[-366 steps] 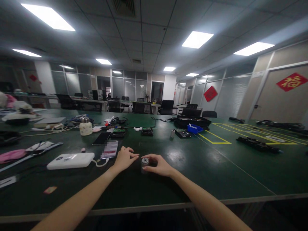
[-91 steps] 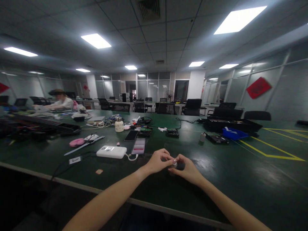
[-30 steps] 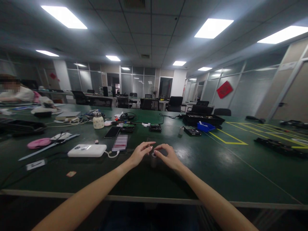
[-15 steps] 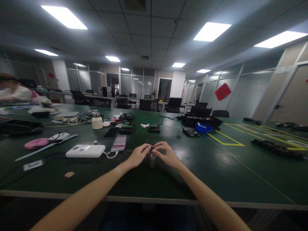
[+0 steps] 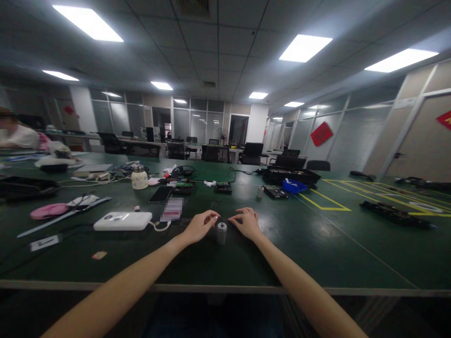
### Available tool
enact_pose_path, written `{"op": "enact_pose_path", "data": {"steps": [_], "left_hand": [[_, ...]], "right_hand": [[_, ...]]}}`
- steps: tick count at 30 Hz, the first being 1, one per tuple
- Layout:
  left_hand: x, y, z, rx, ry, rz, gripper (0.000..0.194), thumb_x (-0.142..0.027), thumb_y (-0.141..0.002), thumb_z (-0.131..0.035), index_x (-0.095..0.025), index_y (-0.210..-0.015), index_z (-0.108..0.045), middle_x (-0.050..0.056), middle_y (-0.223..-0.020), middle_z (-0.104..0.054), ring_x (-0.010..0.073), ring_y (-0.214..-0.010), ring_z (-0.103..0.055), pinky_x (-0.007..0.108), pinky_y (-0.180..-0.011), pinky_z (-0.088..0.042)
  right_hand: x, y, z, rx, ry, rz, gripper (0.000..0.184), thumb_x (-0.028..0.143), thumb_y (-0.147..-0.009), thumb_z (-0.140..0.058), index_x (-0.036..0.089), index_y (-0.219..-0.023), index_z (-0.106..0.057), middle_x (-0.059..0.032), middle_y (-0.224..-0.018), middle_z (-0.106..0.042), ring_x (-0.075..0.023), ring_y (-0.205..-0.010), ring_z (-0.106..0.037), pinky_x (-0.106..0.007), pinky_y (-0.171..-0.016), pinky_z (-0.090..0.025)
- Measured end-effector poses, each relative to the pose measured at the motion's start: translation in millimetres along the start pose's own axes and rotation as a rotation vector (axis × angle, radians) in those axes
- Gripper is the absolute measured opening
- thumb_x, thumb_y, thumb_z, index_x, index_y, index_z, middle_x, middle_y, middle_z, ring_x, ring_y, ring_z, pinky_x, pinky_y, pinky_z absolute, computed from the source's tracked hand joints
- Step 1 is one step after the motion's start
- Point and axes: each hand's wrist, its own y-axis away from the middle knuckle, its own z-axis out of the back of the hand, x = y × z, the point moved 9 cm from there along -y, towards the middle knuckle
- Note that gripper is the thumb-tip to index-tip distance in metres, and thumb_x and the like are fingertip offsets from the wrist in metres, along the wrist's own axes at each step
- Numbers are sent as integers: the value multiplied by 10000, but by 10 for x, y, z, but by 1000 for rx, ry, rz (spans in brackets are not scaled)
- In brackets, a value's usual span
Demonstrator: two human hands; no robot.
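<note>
A small silvery metal cylinder (image 5: 221,236) stands upright on the green table between my hands. Its top is round, with a dark spot in the middle. Just left of it hovers my left hand (image 5: 201,227), fingers bent and tips slightly apart, with nothing visible in them. To the cylinder's right, my right hand (image 5: 248,222) has thumb and index finger brought together in a pinch. Anything between those fingertips is too small to make out. Neither hand touches the cylinder.
A white power bank (image 5: 123,221) is cabled to a phone (image 5: 172,210) on the left. Behind lie a dark phone (image 5: 160,194), a cream bottle (image 5: 139,179) and circuit parts (image 5: 223,188). Another small cylinder (image 5: 260,192) stands near a blue tray (image 5: 294,186). A person sits far left.
My hands, which met over the cylinder's top, have moved apart to either side, uncovering it. The view has shifted slightly.
</note>
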Motion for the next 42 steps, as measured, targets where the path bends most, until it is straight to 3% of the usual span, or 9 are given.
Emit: {"op": "enact_pose_path", "data": {"steps": [6,10,14,17,29,37,42], "left_hand": [[6,11,-14,0,-8,-14,360,-434,-876,-412,-164,-984,-624,2,-700,-608,136,-623,-536,237,-606,-402],[-35,33,-48,62,52,-41,423,-488,-889,-364,-173,-1022,-613,-5,-714,-580,126,-626,-525,227,-592,-394],[-125,70,-97,142,19,-101,488,-506,-718,-640,-163,-1061,-589,-17,-722,-580,121,-636,-510,214,-584,-389],[-177,89,-111,162,-4,-122,490,-486,-629,-726,-153,-973,-620,-15,-723,-587,123,-646,-516,216,-595,-402],[-231,114,-102,114,-61,-99,367,-488,-668,-687,-148,-801,-644,1,-702,-600,134,-635,-525,224,-572,-396],[-184,126,-139,90,-115,-56,299,-450,-703,-655,-159,-770,-636,24,-713,-614,165,-657,-550,250,-593,-403],[-174,142,-191,143,-118,-22,233,-403,-746,-615,-172,-777,-617,24,-739,-624,175,-690,-570,262,-629,-415]], "right_hand": [[86,20,36,-32,-11,69,140,375,-800,-630,304,-838,-744,-62,-1068,-656,-265,-1080,-484,-455,-910,-313],[262,77,226,-147,-227,143,122,312,-813,-627,262,-866,-725,-49,-964,-695,-223,-990,-571,-417,-907,-370],[560,173,308,-88,-548,270,162,299,-840,-586,230,-940,-694,-40,-934,-709,-185,-900,-633,-341,-841,-463],[656,219,303,-20,-642,256,174,299,-838,-580,204,-927,-695,-43,-906,-713,-179,-856,-653,-313,-796,-496],[769,298,349,65,-553,298,183,259,-870,-537,222,-988,-672,-53,-958,-699,-184,-914,-639,-338,-846,-488],[782,344,355,-4,-567,315,161,167,-794,-585,210,-922,-674,-38,-913,-684,-158,-874,-626,-283,-824,-476],[719,345,290,-42,-615,236,143,196,-803,-580,197,-913,-671,-43,-880,-681,-154,-833,-629,-268,-781,-486]]}}
